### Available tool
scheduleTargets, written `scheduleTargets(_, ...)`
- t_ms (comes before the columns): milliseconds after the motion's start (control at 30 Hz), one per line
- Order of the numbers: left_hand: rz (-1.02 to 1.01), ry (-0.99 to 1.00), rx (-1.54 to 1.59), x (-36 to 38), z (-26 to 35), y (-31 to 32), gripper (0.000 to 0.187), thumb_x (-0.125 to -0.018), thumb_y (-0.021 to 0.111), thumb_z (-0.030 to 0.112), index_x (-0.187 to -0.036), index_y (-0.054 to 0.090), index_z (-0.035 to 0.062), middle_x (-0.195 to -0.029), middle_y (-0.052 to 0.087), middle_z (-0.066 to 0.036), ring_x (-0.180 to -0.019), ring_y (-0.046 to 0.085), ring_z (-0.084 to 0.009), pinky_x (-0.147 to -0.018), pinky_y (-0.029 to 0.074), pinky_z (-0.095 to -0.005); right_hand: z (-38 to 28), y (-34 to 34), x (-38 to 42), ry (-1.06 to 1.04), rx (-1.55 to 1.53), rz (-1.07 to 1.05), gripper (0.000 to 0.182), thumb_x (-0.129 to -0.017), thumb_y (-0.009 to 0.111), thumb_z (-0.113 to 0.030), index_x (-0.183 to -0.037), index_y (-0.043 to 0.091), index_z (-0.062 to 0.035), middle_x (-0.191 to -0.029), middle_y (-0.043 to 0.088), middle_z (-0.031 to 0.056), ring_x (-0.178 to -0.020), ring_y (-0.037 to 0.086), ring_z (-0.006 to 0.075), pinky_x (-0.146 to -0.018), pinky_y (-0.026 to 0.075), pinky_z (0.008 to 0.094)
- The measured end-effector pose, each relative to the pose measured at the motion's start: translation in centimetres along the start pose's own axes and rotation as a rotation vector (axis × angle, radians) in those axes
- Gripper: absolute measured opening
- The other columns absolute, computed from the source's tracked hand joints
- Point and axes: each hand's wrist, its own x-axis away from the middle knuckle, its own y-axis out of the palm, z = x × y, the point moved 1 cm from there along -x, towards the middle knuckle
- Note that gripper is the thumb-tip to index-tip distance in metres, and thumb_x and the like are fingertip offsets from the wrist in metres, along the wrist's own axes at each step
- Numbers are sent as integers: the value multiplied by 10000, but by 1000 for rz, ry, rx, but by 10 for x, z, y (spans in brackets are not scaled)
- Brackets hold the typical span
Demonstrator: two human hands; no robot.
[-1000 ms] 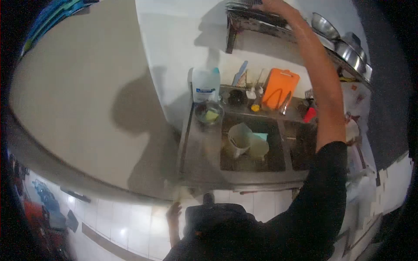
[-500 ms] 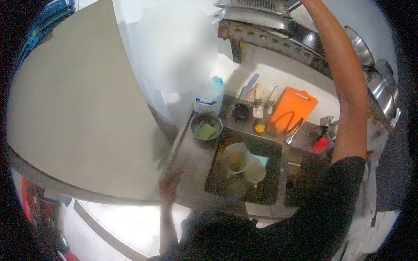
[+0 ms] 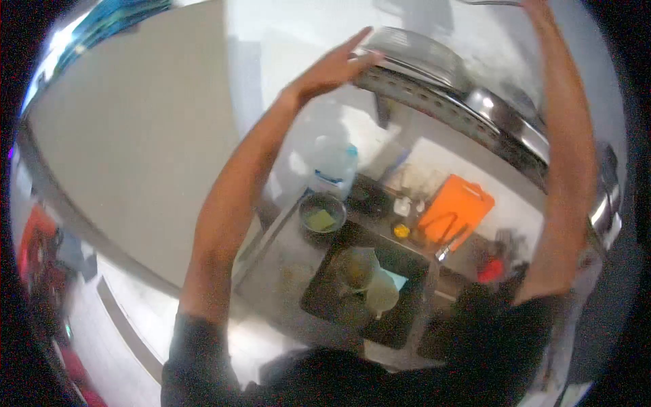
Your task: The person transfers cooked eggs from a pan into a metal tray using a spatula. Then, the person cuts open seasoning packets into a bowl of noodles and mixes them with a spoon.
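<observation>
My left hand [image 3: 342, 64] is at the left end of the wall shelf, fingers apart, fingertips right at the edge of a blurred perforated metal tray [image 3: 417, 57]. My right hand [image 3: 536, 5] is up at the top edge of the view, mostly cut off. A thin dark metal rod [image 3: 495, 3] runs leftward from it; its far end is out of sight. Below the tray is the rusty, slotted shelf front [image 3: 434, 105], and further right on the shelf lies a shiny metal pan [image 3: 505, 112].
Below, the sink [image 3: 319, 302] holds a whitish bowl [image 3: 382, 295] and other dishes. Beside it stand a bowl [image 3: 323, 211] with a green sponge and a clear jug [image 3: 332, 169]. An orange cutting board [image 3: 461, 207] leans behind the faucet [image 3: 447, 247]. A large beige panel [image 3: 135, 149] fills the left.
My left hand has risen from beside the counter to the shelf's left end. My right hand has moved right and up, along with the thin rod. The view has shifted, and a pale round shape is gone.
</observation>
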Motion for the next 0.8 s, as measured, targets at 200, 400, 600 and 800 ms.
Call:
scheduleTargets(200, 370, -62, -94, 162, 43, -48, 994, -780, 666, 514, -1482, 78, 126, -1447, 302, -168, -1241, 449, -321, -1055, 334, -427, -136, -64, 104, -186, -838, -275, 512, -890, 457, -85, -1357, 269, 8, -1179, 513, 257, -1087, 530, 372, -937, 426, 469)
scheduleTargets(400, 850, -149, 339, 483, 221, -117, 1247, -650, 766, 573, -1488, -64, 170, -1553, 102, -83, -1321, 332, -309, -1096, 259, -478, -448, -70, 294, -564, -1489, -1140, 614, -891, 488, -124, -1411, 183, -6, -1273, 447, 251, -1119, 503, 353, -941, 429, 441)
scheduleTargets(600, 1644, -909, 35, 789, 401, -107, 1118, -758, 748, 418, -1468, -35, 54, -1414, 310, -275, -1277, 397, -348, -1021, 397, -456, -798, -256, 461, -964, -1750, -1608, 725, -893, 518, -163, -1465, 97, -20, -1367, 381, 246, -1152, 476, 334, -945, 433, 413)
scheduleTargets(800, 1702, -1698, -1088, 1027, 488, -41, 682, -740, 722, 231, -1302, 425, -17, -1150, 523, -164, -941, 554, -211, -754, 493, -343, -889, -503, 623, -738, -1870, -2195, 701, -782, 588, -142, -1388, 264, -6, -1195, 502, 210, -1020, 527, 314, -855, 456, 385)
